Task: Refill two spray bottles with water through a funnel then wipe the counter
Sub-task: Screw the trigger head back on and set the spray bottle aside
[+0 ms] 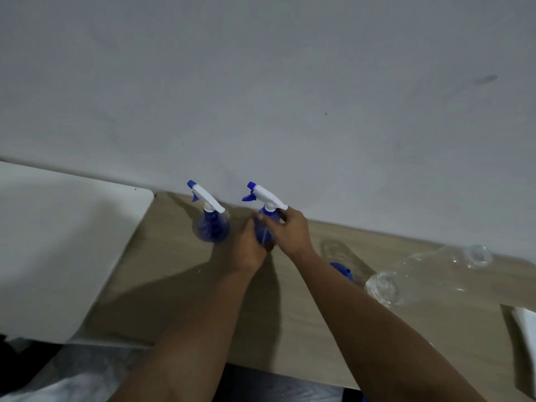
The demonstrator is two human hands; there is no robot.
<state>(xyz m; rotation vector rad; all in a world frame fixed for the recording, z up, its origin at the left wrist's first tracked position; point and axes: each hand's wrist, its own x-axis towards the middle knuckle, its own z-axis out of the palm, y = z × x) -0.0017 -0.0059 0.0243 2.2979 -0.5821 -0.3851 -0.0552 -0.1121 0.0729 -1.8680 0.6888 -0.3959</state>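
Two blue spray bottles with white trigger heads stand near the wall on the wooden counter (174, 274). The left spray bottle (212, 224) stands alone, untouched. My left hand (251, 248) grips the body of the right spray bottle (265, 227) from the left. My right hand (290, 230) curls round its neck just under the white head. A blue funnel (343, 271) lies on the counter behind my right forearm, partly hidden.
Two clear plastic water bottles lie on their sides at the right, one near (388, 288), one farther (464, 259). A white appliance or surface (58, 242) borders the counter on the left. A white object (526, 329) shows at the right edge.
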